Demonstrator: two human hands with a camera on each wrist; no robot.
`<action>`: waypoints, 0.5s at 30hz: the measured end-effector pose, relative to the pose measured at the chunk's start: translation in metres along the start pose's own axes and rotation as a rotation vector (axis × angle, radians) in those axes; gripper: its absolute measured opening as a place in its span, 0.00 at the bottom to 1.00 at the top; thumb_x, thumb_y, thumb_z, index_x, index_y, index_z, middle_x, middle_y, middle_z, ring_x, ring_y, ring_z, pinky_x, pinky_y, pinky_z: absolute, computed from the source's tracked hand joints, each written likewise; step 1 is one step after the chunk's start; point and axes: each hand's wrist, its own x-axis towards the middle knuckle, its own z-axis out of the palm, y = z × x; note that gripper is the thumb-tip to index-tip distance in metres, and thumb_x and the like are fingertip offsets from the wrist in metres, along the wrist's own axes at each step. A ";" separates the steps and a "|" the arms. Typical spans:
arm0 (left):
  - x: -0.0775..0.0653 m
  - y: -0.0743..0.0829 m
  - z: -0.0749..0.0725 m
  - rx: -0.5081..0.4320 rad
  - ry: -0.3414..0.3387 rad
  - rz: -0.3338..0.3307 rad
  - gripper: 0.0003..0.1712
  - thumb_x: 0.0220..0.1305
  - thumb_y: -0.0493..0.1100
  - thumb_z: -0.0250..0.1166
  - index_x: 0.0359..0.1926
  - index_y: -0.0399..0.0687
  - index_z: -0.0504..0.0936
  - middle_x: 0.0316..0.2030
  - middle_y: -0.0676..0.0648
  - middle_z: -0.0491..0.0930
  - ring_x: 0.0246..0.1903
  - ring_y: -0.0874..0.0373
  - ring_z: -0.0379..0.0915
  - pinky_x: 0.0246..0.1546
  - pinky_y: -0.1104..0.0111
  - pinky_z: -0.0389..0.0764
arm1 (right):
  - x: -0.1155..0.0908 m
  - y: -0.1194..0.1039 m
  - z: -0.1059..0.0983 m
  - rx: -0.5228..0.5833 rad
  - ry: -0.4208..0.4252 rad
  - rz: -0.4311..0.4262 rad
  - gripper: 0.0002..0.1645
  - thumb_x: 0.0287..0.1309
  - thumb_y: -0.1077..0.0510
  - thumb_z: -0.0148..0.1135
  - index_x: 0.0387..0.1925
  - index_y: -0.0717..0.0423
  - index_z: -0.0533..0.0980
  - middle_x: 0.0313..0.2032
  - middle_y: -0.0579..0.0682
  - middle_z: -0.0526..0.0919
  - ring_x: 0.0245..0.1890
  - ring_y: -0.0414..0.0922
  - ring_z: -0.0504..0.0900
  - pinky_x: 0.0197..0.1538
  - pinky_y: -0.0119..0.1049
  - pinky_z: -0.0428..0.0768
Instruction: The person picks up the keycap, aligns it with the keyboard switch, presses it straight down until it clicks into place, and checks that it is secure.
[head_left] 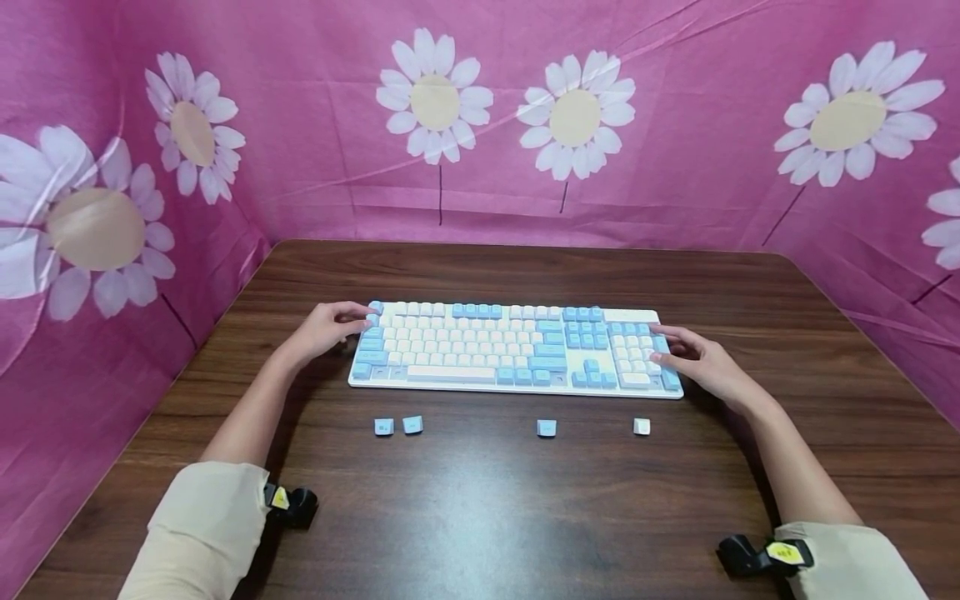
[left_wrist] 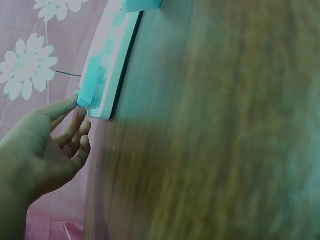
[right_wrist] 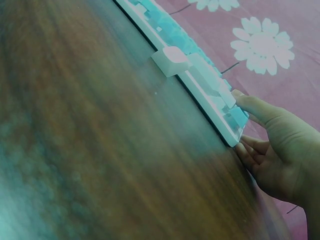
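Note:
A full-size keyboard with white and light blue keycaps lies across the middle of the table. My left hand holds its left end; in the left wrist view the thumb lies against the blue end keys, fingers curled by the edge. At the other end my right hand grips the right side, thumb over the keys and fingers at the rim. Bare key spots show in the bottom row. In front lie loose keycaps: two blue ones at left, a blue one and a white one.
The brown wooden table reaches back to a pink cloth printed with white daisies, which hangs behind and along both sides. Black wrist cameras sit on both cream sleeves.

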 end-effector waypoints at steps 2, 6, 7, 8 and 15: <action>-0.001 0.001 0.000 -0.035 -0.007 -0.022 0.21 0.54 0.49 0.55 0.46 0.42 0.71 0.39 0.41 0.71 0.34 0.51 0.66 0.29 0.62 0.70 | 0.000 0.001 0.000 -0.007 0.002 -0.003 0.31 0.46 0.43 0.53 0.55 0.39 0.59 0.46 0.51 0.64 0.41 0.44 0.61 0.38 0.40 0.62; -0.002 0.001 0.001 -0.125 -0.034 -0.075 0.21 0.54 0.48 0.54 0.47 0.41 0.69 0.42 0.40 0.69 0.39 0.51 0.65 0.33 0.62 0.70 | 0.001 0.002 0.000 -0.008 0.006 0.007 0.32 0.46 0.42 0.53 0.55 0.39 0.59 0.46 0.51 0.63 0.42 0.44 0.61 0.40 0.41 0.61; -0.002 0.001 0.002 -0.155 -0.039 -0.085 0.21 0.54 0.48 0.54 0.47 0.41 0.68 0.42 0.40 0.68 0.40 0.51 0.64 0.34 0.62 0.70 | 0.001 0.002 0.000 -0.008 0.005 0.008 0.32 0.46 0.42 0.53 0.55 0.38 0.59 0.47 0.51 0.63 0.42 0.44 0.61 0.40 0.41 0.61; -0.002 0.001 0.002 -0.186 -0.047 -0.091 0.22 0.54 0.47 0.54 0.48 0.40 0.68 0.43 0.39 0.68 0.41 0.51 0.64 0.35 0.62 0.70 | 0.001 0.002 0.000 -0.006 0.008 0.013 0.31 0.45 0.42 0.53 0.54 0.38 0.60 0.46 0.50 0.64 0.42 0.44 0.61 0.40 0.41 0.61; -0.001 0.000 0.002 -0.305 -0.073 -0.105 0.23 0.55 0.44 0.55 0.49 0.37 0.65 0.43 0.38 0.66 0.39 0.54 0.65 0.37 0.63 0.69 | 0.001 0.003 0.000 -0.004 0.004 0.009 0.32 0.46 0.42 0.53 0.55 0.38 0.59 0.47 0.51 0.63 0.43 0.45 0.61 0.40 0.42 0.61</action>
